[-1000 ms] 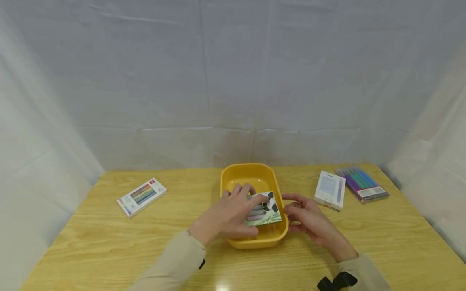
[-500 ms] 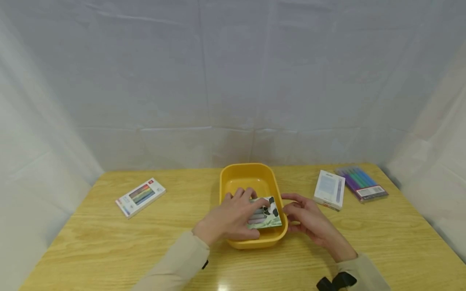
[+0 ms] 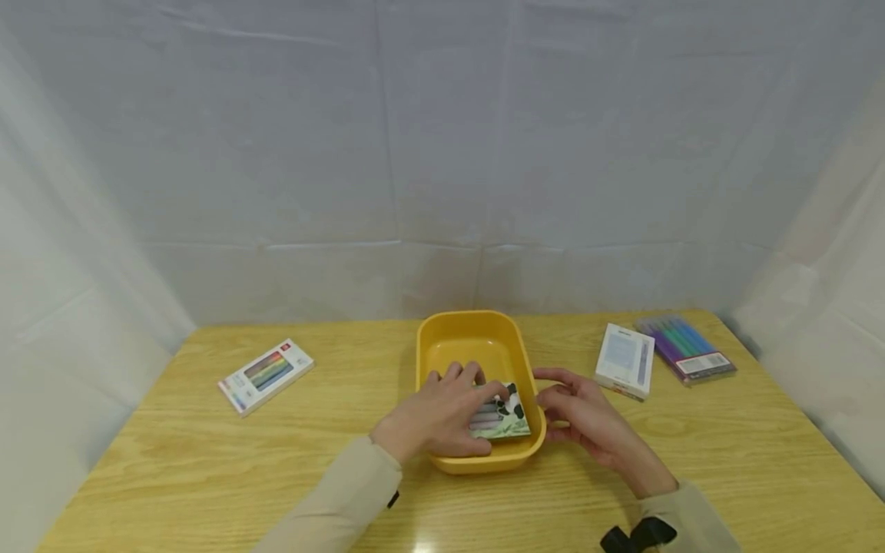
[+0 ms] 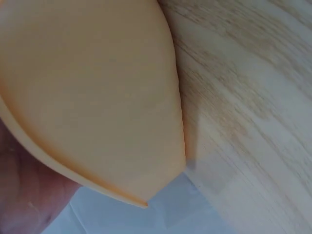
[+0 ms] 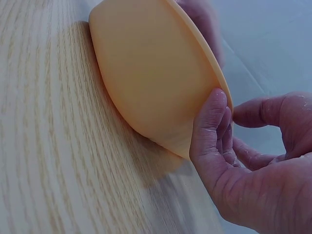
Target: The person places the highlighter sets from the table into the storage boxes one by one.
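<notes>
A small flat box with a panda print (image 3: 513,421) lies low inside the yellow plastic bin (image 3: 477,346), toward its near end. Over it, my left hand (image 3: 442,415) grips the box from above, thumb on the near side and fingers spread across it; the hand covers its left part. In the left wrist view, the bin's outer wall (image 4: 97,97) hides the box. My right hand (image 3: 588,418) touches the bin's right side from outside. Its relaxed, bent fingers rest against the wall and rim, as the right wrist view shows (image 5: 263,170).
On the left of the wooden table (image 3: 276,476) lies a white box of coloured pencils or pens (image 3: 268,375). To the right are a white box (image 3: 625,361) and a clear pack of purple, green and blue pens (image 3: 686,349). White sheets hang behind and at both sides.
My left hand has moved down and slightly nearer with the panda box, which now sits lower in the bin. My right hand has stayed at the bin's side.
</notes>
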Demonstrator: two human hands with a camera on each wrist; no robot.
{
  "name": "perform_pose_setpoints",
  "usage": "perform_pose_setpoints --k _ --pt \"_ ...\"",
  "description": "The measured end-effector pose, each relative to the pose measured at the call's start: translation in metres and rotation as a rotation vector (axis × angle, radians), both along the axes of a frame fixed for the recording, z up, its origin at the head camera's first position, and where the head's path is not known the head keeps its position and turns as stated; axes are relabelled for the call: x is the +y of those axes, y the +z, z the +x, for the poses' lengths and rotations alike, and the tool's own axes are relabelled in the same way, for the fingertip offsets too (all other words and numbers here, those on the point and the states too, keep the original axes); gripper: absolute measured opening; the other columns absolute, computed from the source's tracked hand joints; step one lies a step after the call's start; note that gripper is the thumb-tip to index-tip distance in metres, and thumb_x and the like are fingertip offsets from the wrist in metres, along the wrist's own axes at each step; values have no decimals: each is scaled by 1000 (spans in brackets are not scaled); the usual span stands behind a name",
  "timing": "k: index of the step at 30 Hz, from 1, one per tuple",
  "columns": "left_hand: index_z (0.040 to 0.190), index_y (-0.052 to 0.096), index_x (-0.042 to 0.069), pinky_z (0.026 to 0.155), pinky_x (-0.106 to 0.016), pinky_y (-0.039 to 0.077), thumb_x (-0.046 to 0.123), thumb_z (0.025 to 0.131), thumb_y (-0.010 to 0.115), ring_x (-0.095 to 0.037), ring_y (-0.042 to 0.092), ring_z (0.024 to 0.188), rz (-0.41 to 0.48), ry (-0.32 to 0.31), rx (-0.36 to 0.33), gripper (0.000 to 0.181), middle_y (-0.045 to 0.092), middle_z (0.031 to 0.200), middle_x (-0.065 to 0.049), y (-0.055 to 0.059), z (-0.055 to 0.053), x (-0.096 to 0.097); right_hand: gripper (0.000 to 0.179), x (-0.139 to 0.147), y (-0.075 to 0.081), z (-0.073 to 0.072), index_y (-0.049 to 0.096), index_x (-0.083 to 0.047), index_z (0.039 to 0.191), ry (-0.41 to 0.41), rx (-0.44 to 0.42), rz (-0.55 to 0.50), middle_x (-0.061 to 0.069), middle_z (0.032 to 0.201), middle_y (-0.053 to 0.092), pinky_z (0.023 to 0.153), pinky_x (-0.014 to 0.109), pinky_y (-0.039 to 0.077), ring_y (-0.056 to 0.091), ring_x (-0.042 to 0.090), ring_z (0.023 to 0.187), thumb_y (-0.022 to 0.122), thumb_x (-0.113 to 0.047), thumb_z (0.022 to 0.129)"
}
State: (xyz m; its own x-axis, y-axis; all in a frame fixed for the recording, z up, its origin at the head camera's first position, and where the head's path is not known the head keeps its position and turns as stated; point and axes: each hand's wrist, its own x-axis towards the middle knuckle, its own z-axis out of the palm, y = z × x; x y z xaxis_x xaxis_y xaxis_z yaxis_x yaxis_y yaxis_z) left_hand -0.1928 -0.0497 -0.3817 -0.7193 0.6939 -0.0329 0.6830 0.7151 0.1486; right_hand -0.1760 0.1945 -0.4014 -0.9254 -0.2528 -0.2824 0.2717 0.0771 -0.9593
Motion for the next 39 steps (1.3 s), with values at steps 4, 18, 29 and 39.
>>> perform_pose_setpoints --k 4,18,29,39 --pt "136 54 35 90 -44 46 50 85 74 -22 50 112 -1 -1 2 56 53 129 -1 -3 -1 0 59 0 0 0 34 -3 154 3 -1 1 8 107 67 70 29 61 69 16 85 55 -15 100" --pt "136 55 36 94 -45 47 52 87 73 -19 52 113 -79 15 -34 55 53 132 0 -5 -3 1 60 1 1 0 33 0 154 23 9 -14 6 103 68 68 28 60 69 15 83 54 -13 99" --pt "138 58 31 103 -51 45 45 90 69 -22 53 123 39 20 -35 51 55 137 -1 1 -6 -3 59 2 1 0 33 -1 154 16 -1 -26 5 103 68 69 29 61 70 15 84 54 -13 100" --pt "128 66 25 96 -51 46 36 89 74 -23 58 121 291 -7 199 41 62 130 -1 8 -6 -33 59 0 1 1 33 0 153 -1 -16 -28 4 101 67 69 28 61 68 15 83 55 -12 99"
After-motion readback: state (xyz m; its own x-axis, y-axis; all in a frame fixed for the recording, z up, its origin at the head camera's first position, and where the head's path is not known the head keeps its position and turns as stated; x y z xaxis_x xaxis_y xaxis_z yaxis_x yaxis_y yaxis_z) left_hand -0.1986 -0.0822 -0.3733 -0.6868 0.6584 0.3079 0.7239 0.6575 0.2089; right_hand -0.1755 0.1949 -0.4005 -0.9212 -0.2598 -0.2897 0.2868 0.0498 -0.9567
